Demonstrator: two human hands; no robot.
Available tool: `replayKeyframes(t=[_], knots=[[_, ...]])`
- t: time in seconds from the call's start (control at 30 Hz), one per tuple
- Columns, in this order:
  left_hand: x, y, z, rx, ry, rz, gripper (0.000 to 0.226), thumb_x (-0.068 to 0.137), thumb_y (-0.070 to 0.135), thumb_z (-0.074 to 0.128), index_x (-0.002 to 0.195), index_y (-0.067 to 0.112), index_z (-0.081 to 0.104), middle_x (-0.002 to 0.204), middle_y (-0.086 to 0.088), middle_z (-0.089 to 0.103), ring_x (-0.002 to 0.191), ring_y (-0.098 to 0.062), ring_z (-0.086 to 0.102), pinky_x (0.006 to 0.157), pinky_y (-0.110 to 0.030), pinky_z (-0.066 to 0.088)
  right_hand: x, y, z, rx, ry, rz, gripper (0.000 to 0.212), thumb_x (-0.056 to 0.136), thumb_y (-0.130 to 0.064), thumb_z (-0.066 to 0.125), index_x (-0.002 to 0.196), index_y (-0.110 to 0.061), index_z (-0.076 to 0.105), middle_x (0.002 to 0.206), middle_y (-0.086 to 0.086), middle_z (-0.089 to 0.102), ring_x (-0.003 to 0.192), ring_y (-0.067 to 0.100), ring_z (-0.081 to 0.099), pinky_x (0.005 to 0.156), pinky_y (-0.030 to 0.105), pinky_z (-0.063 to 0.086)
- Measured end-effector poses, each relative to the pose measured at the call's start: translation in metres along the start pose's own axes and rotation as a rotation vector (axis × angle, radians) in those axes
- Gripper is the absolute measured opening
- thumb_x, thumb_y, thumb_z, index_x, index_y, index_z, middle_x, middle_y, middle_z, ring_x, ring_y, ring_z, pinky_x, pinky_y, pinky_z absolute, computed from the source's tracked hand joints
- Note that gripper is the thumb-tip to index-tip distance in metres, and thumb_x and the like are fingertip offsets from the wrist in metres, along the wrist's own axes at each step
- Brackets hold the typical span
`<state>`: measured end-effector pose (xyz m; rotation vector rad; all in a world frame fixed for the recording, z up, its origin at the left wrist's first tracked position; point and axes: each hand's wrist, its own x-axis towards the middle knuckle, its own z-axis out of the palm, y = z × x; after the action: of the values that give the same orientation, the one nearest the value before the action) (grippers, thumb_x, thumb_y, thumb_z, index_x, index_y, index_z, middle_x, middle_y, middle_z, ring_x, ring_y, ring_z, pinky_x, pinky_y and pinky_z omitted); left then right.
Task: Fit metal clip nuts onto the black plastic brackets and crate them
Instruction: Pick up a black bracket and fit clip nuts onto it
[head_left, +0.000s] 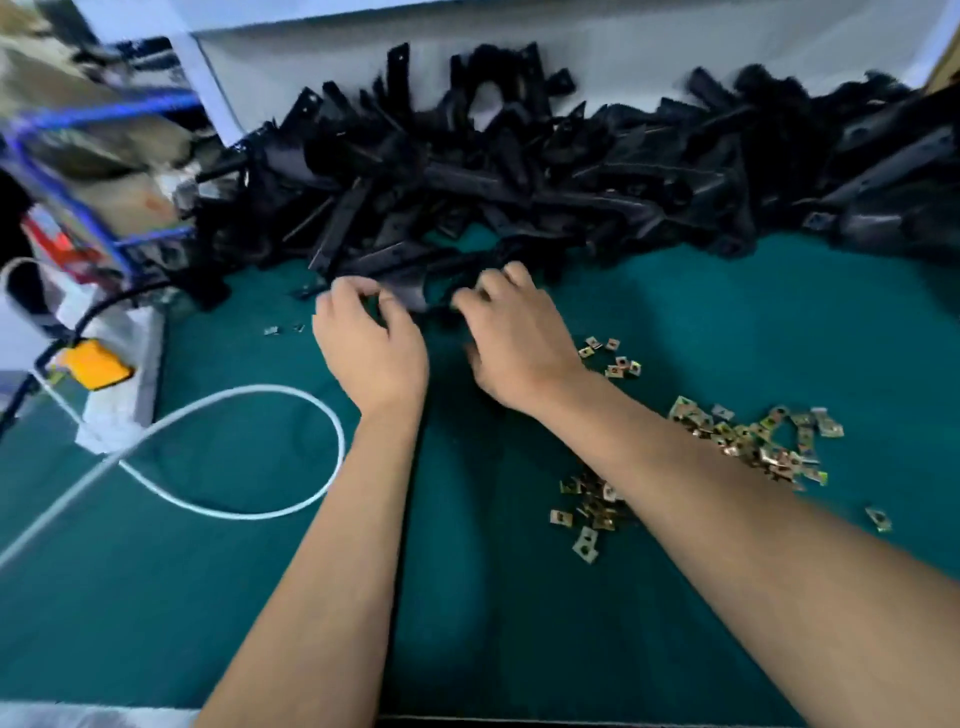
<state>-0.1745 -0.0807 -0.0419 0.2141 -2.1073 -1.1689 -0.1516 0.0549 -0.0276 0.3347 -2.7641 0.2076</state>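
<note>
Far left: blue-framed crate (93, 171), blurred, contents unreadable, perhaps card or bags; no finished brackets made out inside. Below it a white power strip (117, 384) with orange plug (96, 364), white cable (249, 457) looped over the green tabletop (727, 312). Two stray clips (283, 329) just left of the left hand (371, 343). Left hand curled round the near end of a black bracket (410, 291) at the pile's near edge, fingers closed on it. Right hand (519, 343) on the same bracket's right part, fingers bent over it, holding or pressing; whether a clip sits under the fingertips, cannot tell. Behind both, a big pile of brackets (571, 171) across the far tabletop against a white wall. Right and near: loose clip nuts (753, 436) scattered in small heaps beside the right forearm. Judged early or midway: most brackets seemingly unfitted, plenty of clips left, one bracket in hand, crating of it not yet done.
</note>
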Motion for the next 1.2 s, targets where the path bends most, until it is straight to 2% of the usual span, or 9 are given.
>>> replayKeyframes(t=[0.13,0.23,0.47,0.67,0.8,0.9,1.0,1.1,1.2], knots=[[0.015,-0.007,0.001,-0.113,0.073,-0.239,0.016,0.096,0.010,0.055,0.106,0.000,0.062,0.106,-0.016,0.065,0.103,-0.033,0.057,0.092,-0.035,0.039,0.049,-0.026,0.024,-0.149,-0.137,-0.072,0.078,0.089,-0.016,0.071,0.155,-0.030,0.030,0.163,0.015,0.022,0.152,0.036,0.015,0.117,0.054,0.028],[0.016,-0.007,0.001,-0.185,0.068,-0.322,0.013,0.097,0.013,0.052,0.104,0.006,0.060,0.101,-0.009,0.066,0.098,-0.027,0.058,0.092,-0.037,0.044,0.070,-0.035,0.037,-0.154,-0.319,-0.065,0.072,0.099,-0.025,0.062,0.156,-0.043,0.023,0.171,0.010,0.003,0.156,0.041,0.000,0.123,0.058,0.016],[0.018,-0.008,0.000,-0.261,0.090,-0.413,0.008,0.100,0.017,0.050,0.096,0.014,0.055,0.089,0.005,0.059,0.088,-0.017,0.054,0.080,-0.026,0.039,0.077,-0.053,0.028,-0.043,-0.145,-0.106,0.015,0.101,-0.019,0.055,0.112,-0.010,0.061,0.133,0.011,0.041,0.124,0.035,0.039,0.073,0.039,0.041],[0.019,-0.001,-0.006,-0.443,0.184,-0.294,0.031,0.106,0.027,0.042,0.108,0.007,0.065,0.095,0.006,0.065,0.089,-0.013,0.058,0.091,-0.036,0.048,0.052,-0.040,-0.001,0.196,0.178,-0.148,0.011,0.086,0.007,0.060,0.093,0.000,0.055,0.107,0.012,0.053,0.095,0.027,0.053,0.076,0.040,0.047],[0.007,0.010,-0.008,-0.387,-0.016,0.174,0.041,0.109,0.027,0.038,0.131,0.003,0.063,0.132,-0.007,0.065,0.126,-0.022,0.059,0.108,-0.046,0.045,0.033,-0.040,-0.034,0.747,0.508,0.067,0.009,0.085,-0.002,0.069,0.080,0.000,0.061,0.081,0.005,0.063,0.072,0.017,0.058,0.066,0.024,0.046],[0.001,0.021,-0.008,-0.331,-0.187,0.384,0.047,0.108,0.041,0.045,0.133,0.004,0.059,0.127,-0.007,0.064,0.118,-0.022,0.060,0.101,-0.044,0.049,0.016,-0.020,-0.052,1.000,0.448,0.211,0.010,0.090,-0.012,0.071,0.082,-0.008,0.067,0.075,-0.007,0.066,0.072,0.007,0.062,0.072,0.026,0.053],[-0.004,0.030,-0.008,-0.253,-0.355,0.399,0.062,0.102,0.056,0.053,0.146,0.013,0.047,0.133,0.000,0.059,0.122,-0.016,0.056,0.103,-0.027,0.046,-0.011,0.013,-0.058,1.124,0.267,0.255,0.012,0.095,-0.015,0.070,0.083,-0.017,0.071,0.069,-0.016,0.065,0.067,0.000,0.058,0.066,0.022,0.050],[-0.019,0.036,0.001,-0.243,-0.703,0.282,0.057,0.098,0.057,0.057,0.145,0.026,0.047,0.125,0.043,0.053,0.118,0.025,0.045,0.097,0.000,0.034,-0.040,0.046,-0.057,1.041,0.114,0.278,0.011,0.099,-0.019,0.066,0.091,-0.017,0.073,0.072,-0.012,0.067,0.067,0.005,0.059,0.061,0.026,0.051],[-0.033,0.035,0.015,-0.296,-0.886,0.128,0.031,0.093,0.055,0.066,0.117,0.035,0.062,0.100,0.033,0.068,0.096,0.015,0.060,0.083,-0.011,0.047,-0.066,0.072,-0.054,0.889,-0.004,0.273,0.014,0.102,-0.025,0.063,0.096,-0.016,0.071,0.082,-0.002,0.073,0.073,0.010,0.070,0.059,0.027,0.059]])
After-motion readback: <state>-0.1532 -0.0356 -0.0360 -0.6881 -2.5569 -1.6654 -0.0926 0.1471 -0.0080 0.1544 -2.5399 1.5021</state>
